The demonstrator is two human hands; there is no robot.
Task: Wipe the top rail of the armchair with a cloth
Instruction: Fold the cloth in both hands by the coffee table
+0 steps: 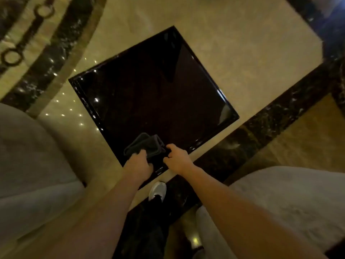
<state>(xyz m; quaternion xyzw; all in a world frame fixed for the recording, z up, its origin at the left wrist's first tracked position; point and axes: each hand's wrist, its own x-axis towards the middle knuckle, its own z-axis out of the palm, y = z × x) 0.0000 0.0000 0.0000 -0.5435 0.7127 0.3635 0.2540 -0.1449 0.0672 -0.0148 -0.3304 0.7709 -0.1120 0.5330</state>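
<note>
A: The dark cloth (pixel 144 146) lies folded on the near corner of the glossy black counter (pixel 155 94). The left hand (pixel 138 163) curls its grip over its near edge.

B: And the right hand (pixel 177 157) pinches the cloth's right side, likely to gather it up. The pale armchair (pixel 31 156) waits at left, top rail not identifiable.

Dark table (pixel 153 94) top bare beyond cloth (pixel 144 146); pale armchairs (pixel 28 156) flank both sides.
</note>
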